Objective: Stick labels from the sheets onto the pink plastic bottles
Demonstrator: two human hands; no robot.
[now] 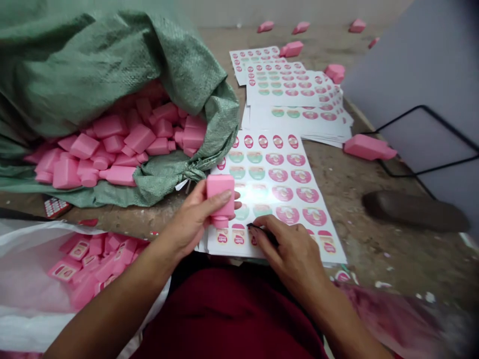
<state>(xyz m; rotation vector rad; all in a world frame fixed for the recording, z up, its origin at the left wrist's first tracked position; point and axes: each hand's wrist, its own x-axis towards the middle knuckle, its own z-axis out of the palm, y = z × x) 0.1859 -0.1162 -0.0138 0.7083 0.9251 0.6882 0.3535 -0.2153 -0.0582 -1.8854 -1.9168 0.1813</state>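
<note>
My left hand [198, 214] is wrapped round a pink bottle [220, 192], its cap end pointing down toward me, over the left part of a sticker sheet [265, 252]. The sheet carries rows of pink and green oval labels with small "BABY" labels along the near edge. My right hand [286, 244] is closed on a thin dark tool [266, 232], whose tip is at a small label [253, 238] in the near row. The tool's exact shape is partly hidden by the fingers.
Left, a green sack [179, 65] spills plain pink bottles [139, 138]; nearer, a white bag [22, 279] holds labelled ones [65, 270]. More sticker sheets [299, 119] lie beyond. At right are a loose bottle [368, 147], a black wire frame [396, 119] and a brown object [411, 212].
</note>
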